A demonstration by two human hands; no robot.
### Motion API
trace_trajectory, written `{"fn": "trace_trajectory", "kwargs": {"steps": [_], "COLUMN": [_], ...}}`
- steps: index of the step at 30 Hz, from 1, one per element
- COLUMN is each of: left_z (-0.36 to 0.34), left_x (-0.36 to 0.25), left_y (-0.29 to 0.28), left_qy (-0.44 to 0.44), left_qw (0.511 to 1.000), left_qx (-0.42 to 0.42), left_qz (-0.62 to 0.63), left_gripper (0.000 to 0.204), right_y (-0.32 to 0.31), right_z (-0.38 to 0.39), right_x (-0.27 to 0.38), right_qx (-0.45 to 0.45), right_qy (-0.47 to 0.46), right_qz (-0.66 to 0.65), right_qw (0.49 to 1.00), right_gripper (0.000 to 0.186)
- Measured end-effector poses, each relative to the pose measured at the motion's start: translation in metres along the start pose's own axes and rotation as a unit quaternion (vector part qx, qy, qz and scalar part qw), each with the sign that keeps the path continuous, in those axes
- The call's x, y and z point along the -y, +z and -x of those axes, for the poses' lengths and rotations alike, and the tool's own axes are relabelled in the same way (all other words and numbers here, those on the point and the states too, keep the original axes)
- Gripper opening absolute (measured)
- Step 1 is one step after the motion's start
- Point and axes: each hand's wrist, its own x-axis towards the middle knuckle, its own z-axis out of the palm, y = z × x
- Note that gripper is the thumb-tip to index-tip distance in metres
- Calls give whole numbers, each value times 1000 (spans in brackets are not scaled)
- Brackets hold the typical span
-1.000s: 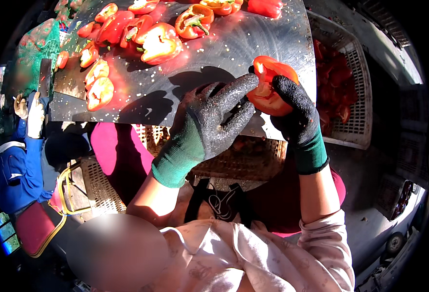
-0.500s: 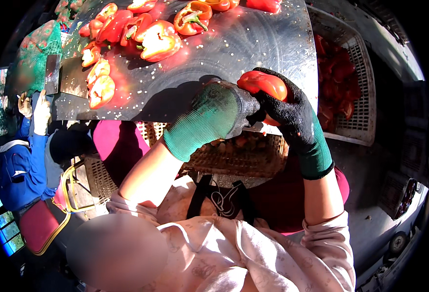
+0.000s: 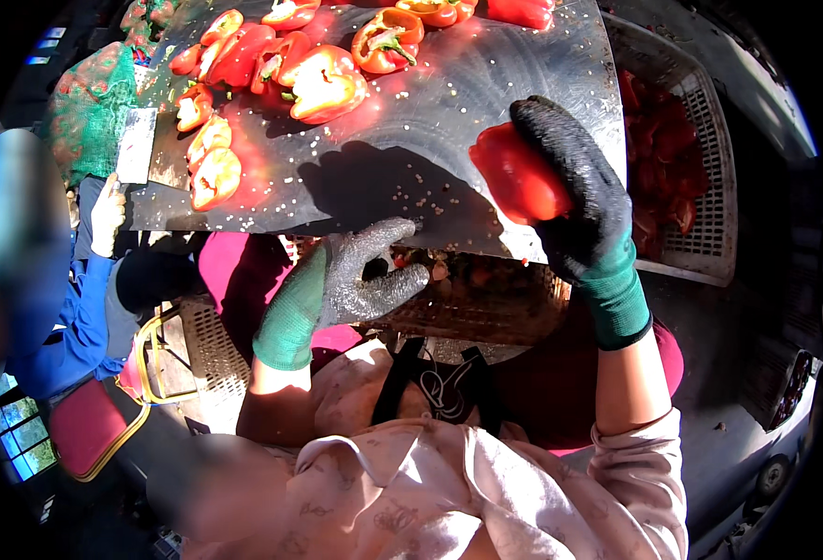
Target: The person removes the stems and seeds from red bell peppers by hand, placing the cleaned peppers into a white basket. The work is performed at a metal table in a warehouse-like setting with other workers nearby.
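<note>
A red bell pepper (image 3: 516, 175) rests in my right hand (image 3: 575, 168), over the right front part of the metal table. That hand wears a black and green glove, its fingers curved along the pepper's right side. My left hand (image 3: 369, 271), gloved in grey and green, hovers just off the table's near edge above a crate (image 3: 486, 313) with scraps in it. Its thumb and fingers stand apart, and I see nothing held between them. Cut red pepper halves (image 3: 327, 84) lie on the table's far left, some with green stems and pale cores showing.
Pale seeds dot the metal table (image 3: 467, 75). To its right stands a white plastic crate (image 3: 718, 187) of red pepper pieces. Green mesh sacks (image 3: 90, 112) are at the far left, near a co-worker in blue sleeves (image 3: 85, 317). A red-seated chair (image 3: 85, 425) stands at the left.
My left hand has come away from the pepper, moving down and left, and its fingers have spread. My right hand still holds the pepper, turned more upright. The co-worker has leaned closer.
</note>
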Motion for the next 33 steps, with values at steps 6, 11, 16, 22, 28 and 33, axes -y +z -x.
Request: {"fn": "trace_trajectory", "kwargs": {"steps": [6, 11, 16, 22, 28, 33], "left_z": [-9, -40, -105, -111, -102, -196], "left_x": [26, 70, 48, -12, -23, 20], "left_y": [-1, 20, 42, 116, 54, -53], "left_qy": [-47, -35, 21, 307, 132, 85], "left_qw": [959, 906, 909, 949, 967, 935], "left_qx": [-269, -337, -324, -21, -197, -307], "left_qz": [-70, -253, -261, -76, 88, -154], "left_gripper": [49, 69, 60, 36, 17, 32], "right_y": [34, 32, -22, -76, -37, -40], "right_z": [7, 12, 15, 28, 13, 16], "right_x": [8, -17, -40, -55, -25, -36], "right_qx": [143, 28, -207, -198, -161, -174], "right_qy": [-114, 287, 405, 245, 349, 353], "right_qz": [56, -175, -529, -37, -269, -343], "right_qw": [982, 941, 717, 948, 883, 853], "right_gripper": [64, 49, 37, 38, 40, 41]}}
